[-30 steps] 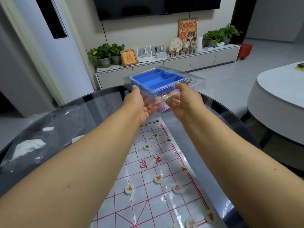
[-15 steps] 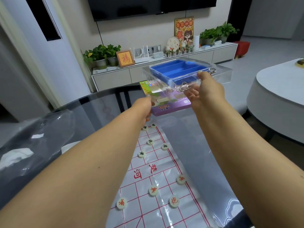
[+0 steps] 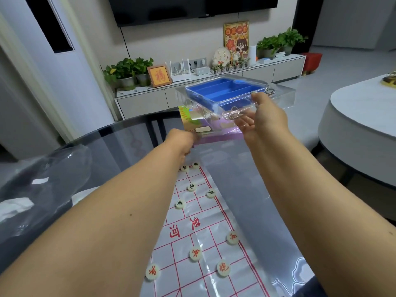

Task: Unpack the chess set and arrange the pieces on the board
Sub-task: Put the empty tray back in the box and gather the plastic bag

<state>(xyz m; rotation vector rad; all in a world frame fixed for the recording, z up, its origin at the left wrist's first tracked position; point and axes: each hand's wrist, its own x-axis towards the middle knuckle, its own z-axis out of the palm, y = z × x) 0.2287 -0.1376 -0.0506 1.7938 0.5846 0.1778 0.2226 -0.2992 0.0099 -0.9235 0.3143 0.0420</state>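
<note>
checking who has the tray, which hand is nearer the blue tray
Right. The right hand grips the clear case around the blue tray; the left hand is lower, at the card.

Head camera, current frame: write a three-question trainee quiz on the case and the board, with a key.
1. True or false: the blue tray inside the clear case holds chess pieces.
2. Which hand grips the case's near edge?
A. left hand
B. right hand
3. Fill in: the printed card sits ____ the case.

Key: 1 false, its compartments look empty; pieces lie on the board. 2 B. 3 below.
</note>
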